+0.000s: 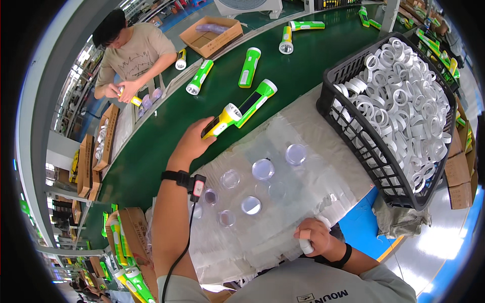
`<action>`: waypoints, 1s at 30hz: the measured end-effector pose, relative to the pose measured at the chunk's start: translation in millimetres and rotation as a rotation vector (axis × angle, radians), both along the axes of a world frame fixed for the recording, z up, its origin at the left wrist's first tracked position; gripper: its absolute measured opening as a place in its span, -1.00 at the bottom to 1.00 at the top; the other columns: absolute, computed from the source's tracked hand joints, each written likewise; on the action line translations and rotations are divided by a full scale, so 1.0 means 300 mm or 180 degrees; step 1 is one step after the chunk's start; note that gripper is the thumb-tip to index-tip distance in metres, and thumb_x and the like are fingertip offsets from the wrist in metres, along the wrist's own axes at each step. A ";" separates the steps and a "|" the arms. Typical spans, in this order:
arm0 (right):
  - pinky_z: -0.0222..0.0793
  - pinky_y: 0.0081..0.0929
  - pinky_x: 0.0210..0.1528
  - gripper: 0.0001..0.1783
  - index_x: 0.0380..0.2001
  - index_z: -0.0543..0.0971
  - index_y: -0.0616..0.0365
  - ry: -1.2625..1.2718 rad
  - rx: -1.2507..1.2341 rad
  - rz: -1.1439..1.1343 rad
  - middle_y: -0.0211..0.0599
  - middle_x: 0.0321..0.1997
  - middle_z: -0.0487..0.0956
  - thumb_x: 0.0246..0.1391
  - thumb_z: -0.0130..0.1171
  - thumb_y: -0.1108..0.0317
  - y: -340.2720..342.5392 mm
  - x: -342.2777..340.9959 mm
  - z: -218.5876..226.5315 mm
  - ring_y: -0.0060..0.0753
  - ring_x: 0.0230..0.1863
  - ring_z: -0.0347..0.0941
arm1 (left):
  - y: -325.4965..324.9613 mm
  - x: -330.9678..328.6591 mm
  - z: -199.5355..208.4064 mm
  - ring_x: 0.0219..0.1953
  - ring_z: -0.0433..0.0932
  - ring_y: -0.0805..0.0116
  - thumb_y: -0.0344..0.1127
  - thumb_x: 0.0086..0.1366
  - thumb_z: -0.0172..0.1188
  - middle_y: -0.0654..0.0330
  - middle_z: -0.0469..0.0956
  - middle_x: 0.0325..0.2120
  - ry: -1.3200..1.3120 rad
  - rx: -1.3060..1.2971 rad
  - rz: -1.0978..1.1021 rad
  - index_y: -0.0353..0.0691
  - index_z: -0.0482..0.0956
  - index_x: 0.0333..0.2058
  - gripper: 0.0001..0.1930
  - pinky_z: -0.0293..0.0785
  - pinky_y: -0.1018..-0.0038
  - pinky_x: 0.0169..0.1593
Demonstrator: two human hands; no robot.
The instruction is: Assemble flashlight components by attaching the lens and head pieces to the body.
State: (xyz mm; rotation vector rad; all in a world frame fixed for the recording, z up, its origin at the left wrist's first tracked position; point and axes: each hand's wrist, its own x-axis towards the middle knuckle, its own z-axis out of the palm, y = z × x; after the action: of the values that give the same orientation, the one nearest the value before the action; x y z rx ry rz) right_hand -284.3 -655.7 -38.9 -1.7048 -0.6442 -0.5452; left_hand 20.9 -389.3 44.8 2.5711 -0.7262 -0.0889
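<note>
My left hand [193,142] reaches out over the green belt and is closed round the tail of a yellow and white flashlight [221,122]. The flashlight's white head overlaps a green flashlight [258,102] with a dark panel; I cannot tell whether the two touch. Close to my body, my right hand [319,239] is curled round a white plastic ring [306,247]; one fingertip has a tan wrap. Several clear round lenses [263,169] lie spread on the plastic-covered worktop [237,257] between my hands.
A black crate [374,146] heaped with white rings [404,101] stands at right. More green flashlights [249,67] lie along the belt [151,151]. Across it, a co-worker [134,55] handles a yellow flashlight beside an open carton [214,43]. Another carton [136,227] with flashlights stands at left.
</note>
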 end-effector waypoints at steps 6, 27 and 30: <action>0.38 -0.37 -0.46 -0.63 -0.33 0.51 0.23 0.0102 -0.0192 0.0144 -0.18 -0.46 0.47 -0.39 0.20 0.54 -0.011 0.017 0.008 -0.16 -0.49 0.44 | 0.212 -0.303 0.095 -0.07 0.44 0.31 -0.42 0.18 0.15 0.08 0.42 0.00 0.0300 -0.0334 0.1415 -0.10 0.34 0.12 -0.50 0.39 0.40 -0.04; 0.46 -0.22 -0.40 -0.68 -0.21 0.44 0.25 0.0326 -0.3789 0.0587 -0.10 -0.22 0.46 -0.12 0.10 0.46 0.520 0.330 0.208 -0.10 -0.33 0.53 | 0.261 -1.090 -0.169 -0.47 0.41 0.54 -0.53 0.17 0.11 0.25 0.47 -0.45 0.0870 -0.2659 0.1762 -0.31 0.52 -0.14 -0.76 0.39 0.62 -0.39; 0.46 -0.22 -0.38 -0.71 -0.23 0.45 0.22 0.0464 -0.3935 0.0516 -0.11 -0.24 0.46 -0.12 0.10 0.47 0.525 0.328 0.211 -0.08 -0.32 0.52 | 0.275 -1.074 -0.181 -0.40 0.43 0.52 -0.52 0.18 0.11 0.24 0.47 -0.39 0.0904 -0.2512 0.1546 -0.30 0.48 -0.10 -0.72 0.42 0.60 -0.35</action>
State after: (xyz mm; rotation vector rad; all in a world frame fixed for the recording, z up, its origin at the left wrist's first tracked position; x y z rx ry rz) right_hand -185.8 -498.1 24.4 -2.7482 -1.1151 0.1918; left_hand -301.3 -306.7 -9.5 1.8450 0.0094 -0.0043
